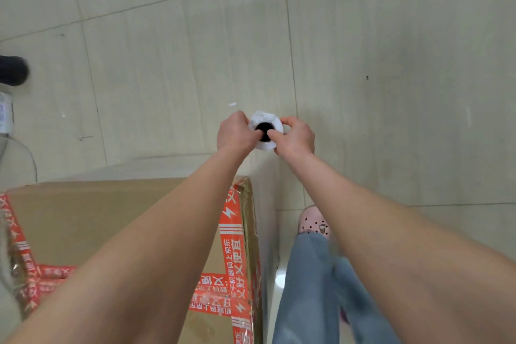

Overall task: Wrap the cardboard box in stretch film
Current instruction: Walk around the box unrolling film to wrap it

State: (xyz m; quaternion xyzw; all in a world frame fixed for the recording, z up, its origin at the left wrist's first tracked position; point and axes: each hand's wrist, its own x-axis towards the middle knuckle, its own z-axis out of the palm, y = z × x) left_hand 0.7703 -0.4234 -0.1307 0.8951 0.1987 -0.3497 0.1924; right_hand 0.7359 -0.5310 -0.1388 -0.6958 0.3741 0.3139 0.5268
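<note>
The cardboard box point(83, 220) stands low on the left, brown with strips of red printed tape and shiny film along its right edge. Beyond its far right corner I hold the stretch film roll point(265, 145) upright, seen end-on: a white roll with a dark core hole. My left hand point(234, 131) grips the roll's left side, thumb at the core. My right hand point(297, 135) grips its right side, thumb also at the core. A clear sheet of film point(262, 204) runs from the roll down along the box's right face.
Pale tiled floor point(391, 64) surrounds the box. My leg in blue jeans with a pink shoe point(312, 222) stands right of the box. A dark shoe point(12, 70) shows at the left edge, with loose clear film point(16, 165) below it.
</note>
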